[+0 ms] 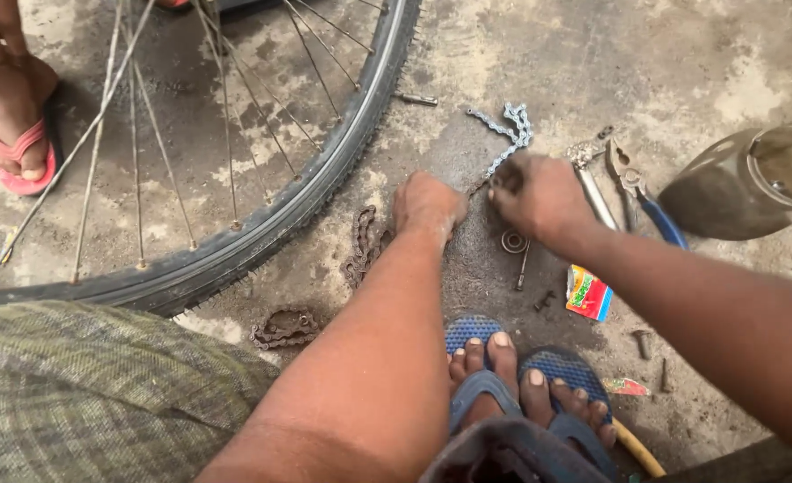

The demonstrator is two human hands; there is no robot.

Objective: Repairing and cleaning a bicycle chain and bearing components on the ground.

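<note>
My left hand (427, 206) is closed low on the concrete floor, gripping the end of a rusty bicycle chain (360, 246) that trails to the left. My right hand (539, 195) is closed just beside it, pinching the end of a shiny silver chain (508, 134) that runs up and away. The two hands nearly touch where the chain ends meet; the joint itself is hidden by my fingers.
A bicycle wheel (262, 224) with spokes lies at left. Pliers with blue handles (646, 201), a metal tool (592, 192), bolts (521, 268), a small colourful packet (588, 293) and a jar (753, 183) lie right. Another person's foot in a pink sandal (20, 148) stands top left. My sandalled feet (521, 376) are below.
</note>
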